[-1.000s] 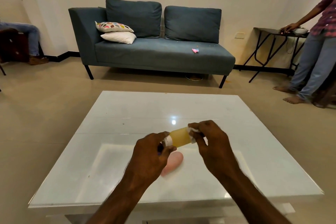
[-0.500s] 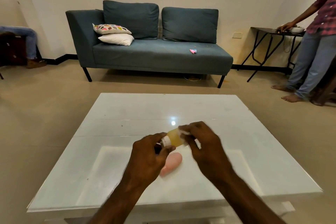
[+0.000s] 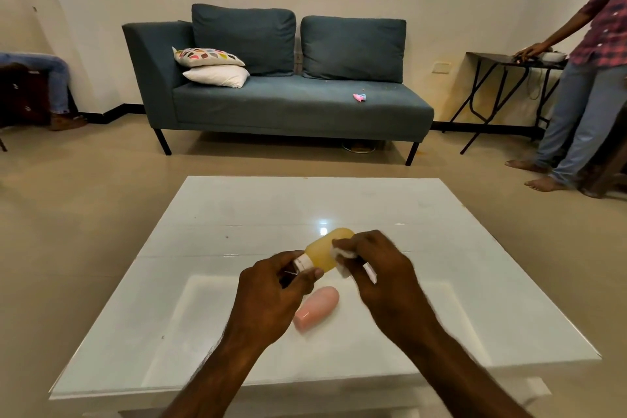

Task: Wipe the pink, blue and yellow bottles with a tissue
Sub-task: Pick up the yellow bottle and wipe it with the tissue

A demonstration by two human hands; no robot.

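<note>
the yellow bottle is held up in the air above the white table, lying roughly sideways with its white cap end toward the left hand and its rounded base pointing away. the left hand has its fingers curled closed around the cap and neck; the right hand has its fingertips pinched shut on a small wad of white tissue, pressed against the bottle's side. the pink bottle lies on its side on the table just below the hands, touching neither. no blue bottle shows anywhere on the table, so i cannot tell where it is. the yellow bottle looks small, light and somewhat translucent — probably soft plastic that would give under a hard squeeze and feel a little slick. holding it at the stiffer cap and neck seems the sensible grip, since it leaves the body bare for the tissue and lets the bottle be turned bit by bit. the pink one, being rounded, may roll if nudged — best taken at its cap end too.
</note>
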